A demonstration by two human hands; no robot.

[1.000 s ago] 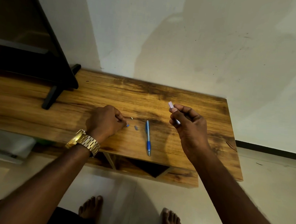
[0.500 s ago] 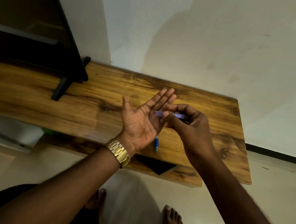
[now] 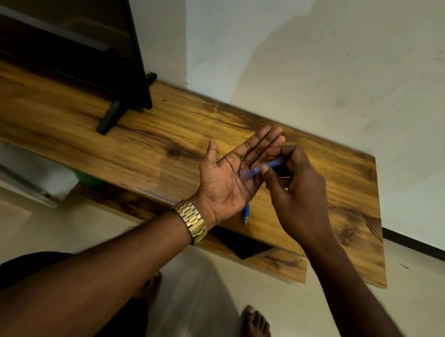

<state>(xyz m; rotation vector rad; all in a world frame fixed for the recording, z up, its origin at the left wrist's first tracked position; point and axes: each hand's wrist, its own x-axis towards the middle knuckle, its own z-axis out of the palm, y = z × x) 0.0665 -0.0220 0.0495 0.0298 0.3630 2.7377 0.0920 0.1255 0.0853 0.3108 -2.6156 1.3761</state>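
My left hand [image 3: 228,179] is held palm up over the wooden table [image 3: 140,148], fingers straight, a gold watch on its wrist. My right hand [image 3: 297,195] pinches a short pale-purple tube [image 3: 261,168], likely a pen barrel, between thumb and fingers. The tube's free end rests against my left palm. A blue pen part [image 3: 246,214] lies on the table below my left hand, mostly hidden by it. The small parts seen earlier are hidden beneath my hands.
A black TV [image 3: 68,41] on a stand foot [image 3: 110,116] occupies the table's left half. A white wall rises behind the table. Below its front edge are a dark shelf opening [image 3: 240,244], a tiled floor and my bare feet.
My left hand left the tabletop, turned palm up and opened. My right hand brought the purple tube to that palm and tilted it downward. The view shifted left.
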